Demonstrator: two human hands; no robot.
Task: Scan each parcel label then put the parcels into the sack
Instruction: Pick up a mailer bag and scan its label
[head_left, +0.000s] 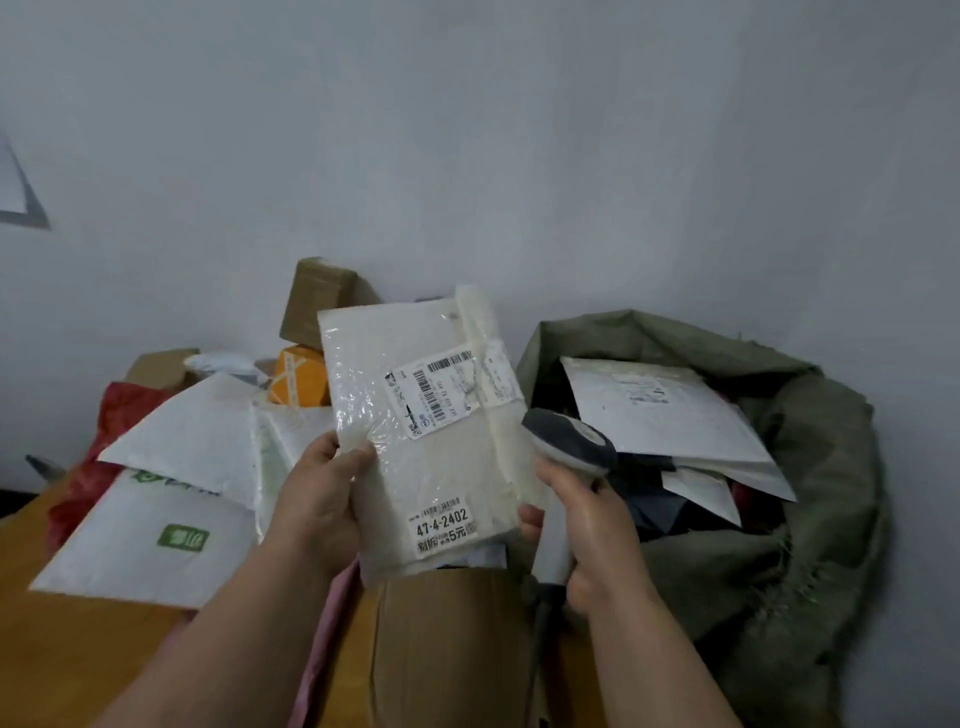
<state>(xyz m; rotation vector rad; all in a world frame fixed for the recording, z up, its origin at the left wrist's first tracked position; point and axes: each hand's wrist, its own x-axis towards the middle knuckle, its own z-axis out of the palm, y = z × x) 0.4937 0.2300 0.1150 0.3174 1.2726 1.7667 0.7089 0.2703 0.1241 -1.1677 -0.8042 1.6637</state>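
My left hand (317, 499) grips the lower left edge of a white bubble-wrap parcel (415, 364), held upright in mid-air with its barcode label (441, 395) facing me. A second sticker reading 47-4-2402 (444, 527) sits near its bottom. My right hand (592, 535) grips the handle of a grey and white barcode scanner (571, 441), whose head sits just right of the parcel. At the right, the olive-green sack (810, 519) stands open, with several white parcels (654, 405) inside.
A heap of parcels lies on the wooden table (78, 660) at the left: white mailers (156, 540), a red bag (119, 410), an orange box (298, 382) and brown boxes (317, 304). A brown cardboard box (447, 649) sits below my hands. A pale wall stands behind.
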